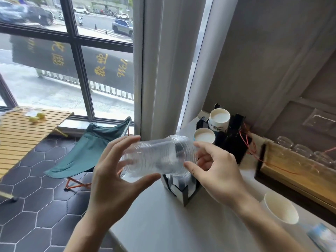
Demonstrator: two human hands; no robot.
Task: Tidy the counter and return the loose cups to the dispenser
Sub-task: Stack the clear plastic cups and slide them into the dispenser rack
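Note:
A nested stack of clear plastic cups point(160, 157) lies sideways in the air above the white counter point(163, 220). My left hand point(116, 179) grips its narrow end. At the wide rim end, my right hand point(216, 171) pinches the stack with thumb and fingers. Just below the stack stands the black cup dispenser point(229, 148), its near slot point(181, 186) holding clear cups. Two stacks of white paper cups, one point(219, 119) and another point(204, 136), stick out of its far slots. A loose white paper cup point(280, 208) lies on its side on the counter at right.
A wooden tray point(294, 171) with several upturned glasses stands along the right wall. A blue-and-white packet point(323, 237) lies at the counter's near right. Red wires trail beside the dispenser. A green folding chair point(91, 151) and slatted wooden table point(23, 131) stand on the floor at left.

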